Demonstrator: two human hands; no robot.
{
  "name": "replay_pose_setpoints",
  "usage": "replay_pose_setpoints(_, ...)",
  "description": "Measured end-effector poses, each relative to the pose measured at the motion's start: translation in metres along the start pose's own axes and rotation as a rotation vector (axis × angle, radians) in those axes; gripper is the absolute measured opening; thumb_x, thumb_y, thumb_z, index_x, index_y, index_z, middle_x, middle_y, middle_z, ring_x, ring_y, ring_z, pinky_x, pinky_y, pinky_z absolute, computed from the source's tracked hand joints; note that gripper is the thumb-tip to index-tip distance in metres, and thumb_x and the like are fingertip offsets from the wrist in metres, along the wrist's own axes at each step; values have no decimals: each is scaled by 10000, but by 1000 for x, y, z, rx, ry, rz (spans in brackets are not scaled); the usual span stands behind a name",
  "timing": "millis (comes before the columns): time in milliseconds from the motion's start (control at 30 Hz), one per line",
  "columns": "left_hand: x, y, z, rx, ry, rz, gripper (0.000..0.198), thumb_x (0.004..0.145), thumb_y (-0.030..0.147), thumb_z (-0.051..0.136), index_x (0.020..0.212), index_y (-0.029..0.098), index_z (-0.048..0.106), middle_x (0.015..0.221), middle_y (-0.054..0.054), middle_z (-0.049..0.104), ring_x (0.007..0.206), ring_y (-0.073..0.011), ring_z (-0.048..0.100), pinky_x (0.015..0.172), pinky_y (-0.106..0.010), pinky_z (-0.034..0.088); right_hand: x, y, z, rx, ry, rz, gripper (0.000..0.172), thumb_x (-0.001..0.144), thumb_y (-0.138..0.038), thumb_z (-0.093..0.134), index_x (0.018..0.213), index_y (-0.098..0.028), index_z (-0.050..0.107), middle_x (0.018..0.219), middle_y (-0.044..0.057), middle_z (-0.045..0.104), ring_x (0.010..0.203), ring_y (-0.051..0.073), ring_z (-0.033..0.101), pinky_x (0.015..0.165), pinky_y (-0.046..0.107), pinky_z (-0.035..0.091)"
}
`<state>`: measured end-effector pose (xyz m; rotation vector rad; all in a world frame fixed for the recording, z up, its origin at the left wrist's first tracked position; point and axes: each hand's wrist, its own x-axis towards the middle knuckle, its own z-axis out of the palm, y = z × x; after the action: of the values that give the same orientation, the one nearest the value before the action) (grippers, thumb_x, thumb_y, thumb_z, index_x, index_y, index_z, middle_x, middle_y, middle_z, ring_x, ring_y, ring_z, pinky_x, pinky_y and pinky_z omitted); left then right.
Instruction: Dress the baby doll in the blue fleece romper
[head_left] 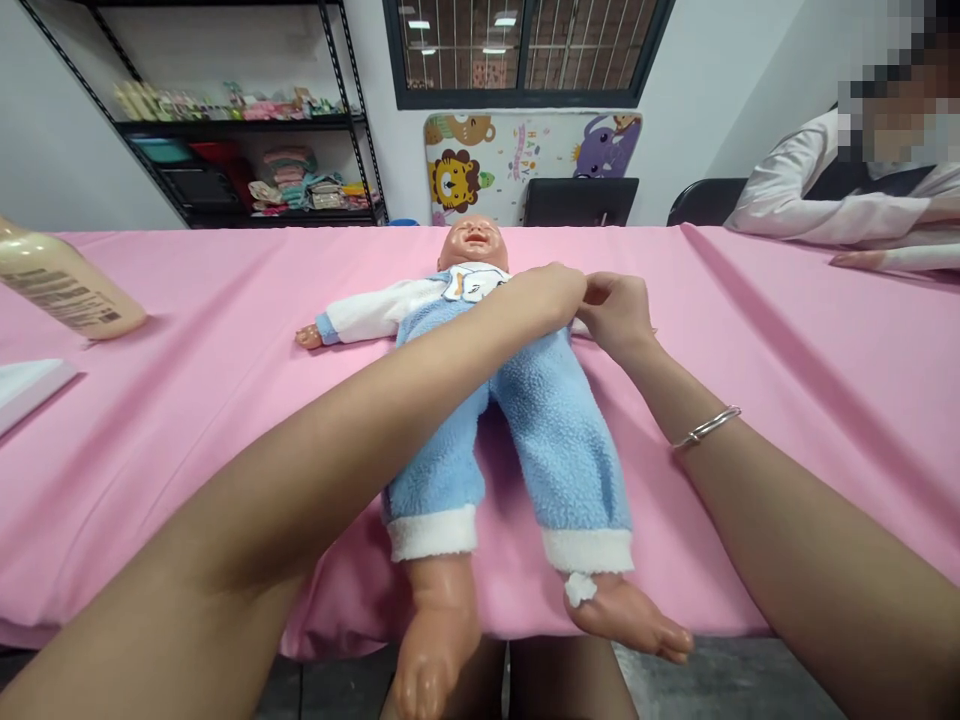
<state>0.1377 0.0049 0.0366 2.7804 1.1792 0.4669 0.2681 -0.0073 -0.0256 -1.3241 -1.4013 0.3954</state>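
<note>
A baby doll [474, 240] lies on its back on the pink cloth, head toward the far edge and bare feet over the near edge. It wears blue fleecy trousers [562, 440] with white cuffs and a white top [371, 308] with blue trim. My left hand [551, 295] reaches across the doll's body to its right-hand side in the picture. There it meets my right hand [619, 312], whose fingers are pinched together beside the doll's sleeve. What the fingers hold is hidden. A silver bangle circles my right wrist.
A lotion bottle [67, 285] and a white object [34, 390] are at the left on the pink cloth [225, 290]. Across the table at the right, a person's arm [817, 215] rests on the cloth. Shelves [240, 125] and a black chair [581, 200] stand behind.
</note>
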Motion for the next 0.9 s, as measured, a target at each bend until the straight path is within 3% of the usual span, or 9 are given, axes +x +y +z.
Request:
replay_pose_setpoints(167,-18,23,-9,191,-120,-31,363,862,-28,464,1126,62,696,1089,-194,691,1091,-303,653,917,-367,518,-5,-11,3,-238,144,-300,183,690,-57,517,656,-227,573,811,69,617,796,241,580,757,399,475)
replay_pose_setpoints(233,-18,20,-5,217,-66,-44,385,893,-18,419,1182,40,667,1176,-214,657,1197,-312,594,1010,-381,475,-8,-15,4,-235,138,-380,191,738,-77,505,750,-227,622,859,82,620,833,246,589,778,397,481)
replay_pose_setpoints(333,-15,7,5,191,129,-105,475,912,-26,355,1355,-8,527,1370,-251,526,1308,-313,499,1111,-393,386,-9,-13,6,-304,122,-405,269,825,-123,491,1025,-205,650,956,96,618,890,243,589,837,392,478)
replay_pose_setpoints(433,-15,-4,12,135,235,-166,566,899,-38,336,1447,59,437,1432,-230,473,1357,-320,448,1152,-440,328,-5,5,0,-531,73,-262,452,804,-258,642,1240,-165,565,1137,142,600,1022,307,570,928,476,447)
replay_pose_setpoints(533,-17,-11,15,133,230,-148,581,888,-24,346,1436,128,463,1330,-204,554,1280,-334,517,1106,-466,368,1,30,-17,-771,-82,13,696,695,-433,792,1271,-129,545,1156,197,598,1086,423,544,939,609,400)
replay_pose_setpoints(667,-21,-11,14,117,263,-119,537,898,6,378,1414,114,487,1191,-194,619,1141,-309,598,1022,-416,430,5,42,-38,-857,-212,244,592,723,-463,773,1155,-98,599,983,204,642,1022,447,579,892,603,431)
replay_pose_setpoints(733,-23,-8,13,92,284,-118,523,907,11,392,1405,123,505,1182,-186,628,1113,-294,609,1003,-397,440,3,37,-38,-858,-146,236,486,706,-314,785,1103,-93,615,1045,234,629,1073,457,556,915,594,430)
replay_pose_setpoints(833,-25,-4,12,93,284,-110,532,912,1,361,1404,136,512,1188,-175,631,1102,-278,612,989,-387,445,-4,22,-30,-803,192,99,548,674,-70,731,1201,-135,593,1358,258,458,1289,453,407,1012,563,392)
replay_pose_setpoints(900,-27,-2,11,99,299,-88,535,912,0,334,1387,148,529,1183,-160,634,1101,-266,612,979,-375,451,-5,13,-24,-749,359,-11,525,717,-32,673,1218,-161,586,1495,239,283,1386,414,310,1084,525,348)
